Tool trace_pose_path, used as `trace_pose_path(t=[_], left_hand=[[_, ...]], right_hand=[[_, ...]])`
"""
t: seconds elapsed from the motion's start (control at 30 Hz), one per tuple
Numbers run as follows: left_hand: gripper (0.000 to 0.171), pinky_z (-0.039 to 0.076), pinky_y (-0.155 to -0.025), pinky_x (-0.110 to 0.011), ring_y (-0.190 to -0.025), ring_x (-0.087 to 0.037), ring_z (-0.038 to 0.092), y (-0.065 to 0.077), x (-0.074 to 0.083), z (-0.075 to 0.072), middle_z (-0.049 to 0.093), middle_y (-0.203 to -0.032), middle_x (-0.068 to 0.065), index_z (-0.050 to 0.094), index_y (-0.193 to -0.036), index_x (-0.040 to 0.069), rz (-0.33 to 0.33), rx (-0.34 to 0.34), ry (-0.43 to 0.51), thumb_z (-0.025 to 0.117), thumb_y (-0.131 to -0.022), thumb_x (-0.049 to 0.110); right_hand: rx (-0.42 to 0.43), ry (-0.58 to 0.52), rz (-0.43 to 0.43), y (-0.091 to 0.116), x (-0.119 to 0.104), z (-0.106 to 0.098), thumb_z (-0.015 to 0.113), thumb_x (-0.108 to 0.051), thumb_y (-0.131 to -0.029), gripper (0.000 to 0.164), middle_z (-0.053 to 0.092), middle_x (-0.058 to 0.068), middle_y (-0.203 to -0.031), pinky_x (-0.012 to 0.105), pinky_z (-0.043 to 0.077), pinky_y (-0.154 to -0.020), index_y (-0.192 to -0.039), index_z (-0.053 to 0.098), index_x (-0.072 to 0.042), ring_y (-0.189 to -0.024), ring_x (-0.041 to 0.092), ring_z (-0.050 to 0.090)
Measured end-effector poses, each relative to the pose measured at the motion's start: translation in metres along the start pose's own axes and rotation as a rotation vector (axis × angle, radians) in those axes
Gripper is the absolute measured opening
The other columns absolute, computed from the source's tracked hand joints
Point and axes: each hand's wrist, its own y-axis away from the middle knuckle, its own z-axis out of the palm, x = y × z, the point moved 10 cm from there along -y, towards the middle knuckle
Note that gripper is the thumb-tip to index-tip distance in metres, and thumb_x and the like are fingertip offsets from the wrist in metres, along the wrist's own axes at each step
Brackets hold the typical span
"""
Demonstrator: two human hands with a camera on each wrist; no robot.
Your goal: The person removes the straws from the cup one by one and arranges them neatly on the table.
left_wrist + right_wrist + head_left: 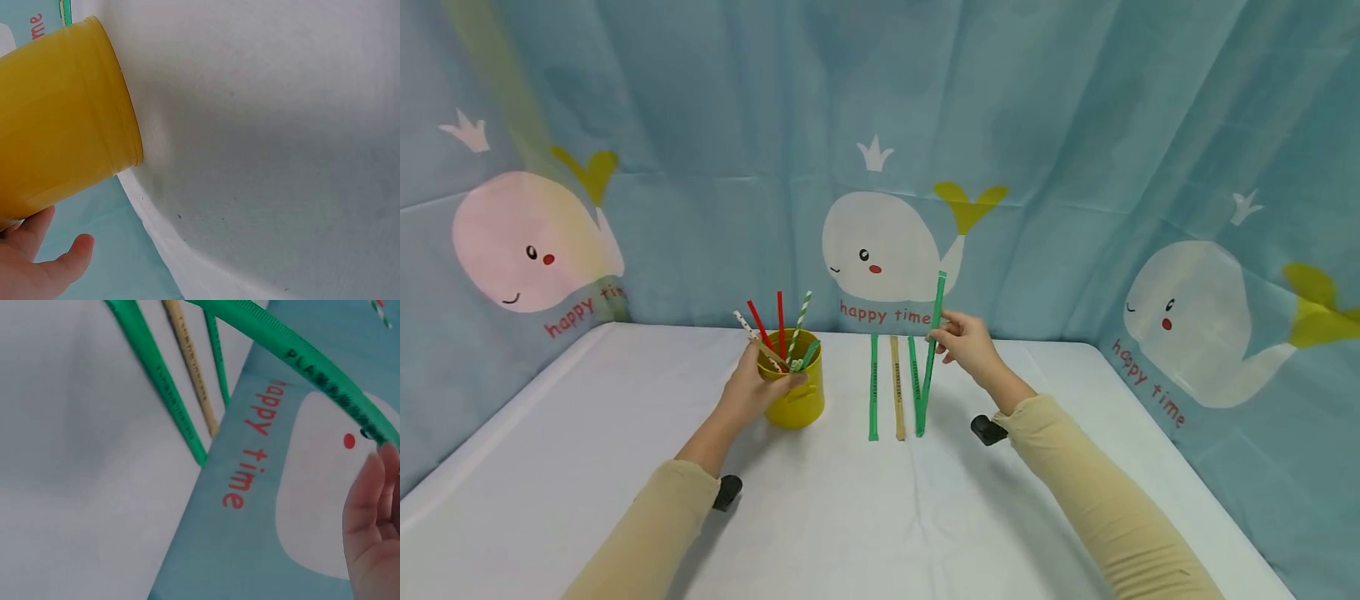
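Observation:
A yellow bucket point(801, 407) stands upright on the white table, with several paper straws in red, patterned, green and brown sticking out. My left hand point(751, 393) grips its near left side by the rim, and part of the hand also shows in the left wrist view. My right hand point(970, 343) pinches a green wrapped straw point(300, 359) with dark print, holding it tilted up with its lower end near the table. Left of that straw lie a green wrapped straw point(874, 387), a brown one point(898, 387) and another green one point(913, 367), roughly side by side.
Behind the table's far edge hangs a blue curtain point(715, 233) printed with whales. Small black objects sit by both sleeves, one near the right cuff point(1037, 417) and one near the left cuff point(681, 483).

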Motion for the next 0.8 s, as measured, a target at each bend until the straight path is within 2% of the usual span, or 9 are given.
trace_pose_path(t=[0.1,0.17,0.27,0.33,0.43,0.6,0.8], left_hand=[[0.078,0.033,-0.108,-0.056,-0.126,-0.039,0.042,0.001,0.001,-0.002,0.043,-0.138,-0.02,0.027,-0.14,0.001,0.002,0.003,-0.005,0.076,-0.086,0.028],[0.078,0.033,-0.107,-0.056,-0.126,-0.039,0.042,0.002,0.001,-0.002,0.042,-0.138,-0.021,0.027,-0.14,0.0,0.006,0.002,-0.004,0.076,-0.086,0.029],[0.078,0.033,-0.107,-0.056,-0.126,-0.039,0.042,0.001,0.0,-0.002,0.042,-0.138,-0.021,0.026,-0.14,0.0,0.003,-0.002,-0.003,0.076,-0.086,0.029],[0.079,0.034,-0.107,-0.056,-0.126,-0.039,0.042,0.001,-0.001,-0.001,0.041,-0.139,-0.021,0.026,-0.14,0.001,-0.005,-0.002,-0.005,0.076,-0.086,0.03],[0.078,0.035,-0.107,-0.056,-0.126,-0.039,0.042,0.001,-0.004,-0.002,0.041,-0.138,-0.02,0.026,-0.139,0.001,-0.017,0.0,-0.007,0.076,-0.086,0.031],[0.08,0.034,-0.107,-0.056,-0.127,-0.039,0.041,0.001,-0.006,0.0,0.041,-0.139,-0.02,0.026,-0.14,0.003,-0.025,-0.006,0.003,0.076,-0.086,0.034],[0.079,0.034,-0.107,-0.056,-0.127,-0.039,0.041,0.002,-0.005,-0.001,0.042,-0.139,-0.02,0.027,-0.139,0.002,-0.026,0.001,-0.003,0.076,-0.086,0.033]], right_hand=[[0.025,0.043,-0.027,-0.001,0.002,-0.003,0.059,-0.007,-0.097,0.042,0.068,0.016,-0.097,0.028,0.05,-0.063,-0.136,0.044,0.001,-0.079,0.033,0.06],[0.038,0.048,-0.05,-0.001,0.004,-0.006,0.059,-0.007,-0.097,0.03,0.068,0.012,-0.093,0.029,0.048,-0.064,-0.125,0.049,-0.001,-0.076,0.03,0.06],[0.034,0.049,-0.083,-0.002,0.007,-0.007,0.06,-0.006,-0.097,0.018,0.066,0.01,-0.091,0.035,0.05,-0.065,-0.113,0.055,0.001,-0.073,0.021,0.058],[0.017,0.052,-0.094,-0.002,0.011,-0.007,0.06,-0.005,-0.096,0.017,0.065,0.01,-0.093,0.04,0.052,-0.068,-0.112,0.059,0.002,-0.074,0.018,0.058],[-0.02,0.049,-0.085,-0.004,0.017,-0.006,0.062,-0.004,-0.094,0.026,0.063,0.012,-0.101,0.045,0.053,-0.074,-0.12,0.059,0.002,-0.079,0.016,0.059],[-0.109,0.046,-0.051,-0.006,0.031,-0.003,0.062,0.001,-0.093,0.045,0.053,0.021,-0.122,0.05,0.052,-0.083,-0.136,0.049,0.003,-0.094,0.024,0.061],[-0.173,0.112,0.036,-0.008,0.056,0.001,0.063,-0.003,-0.093,0.052,0.049,0.022,-0.13,0.053,0.049,-0.09,-0.142,0.045,0.002,-0.097,0.028,0.063]])
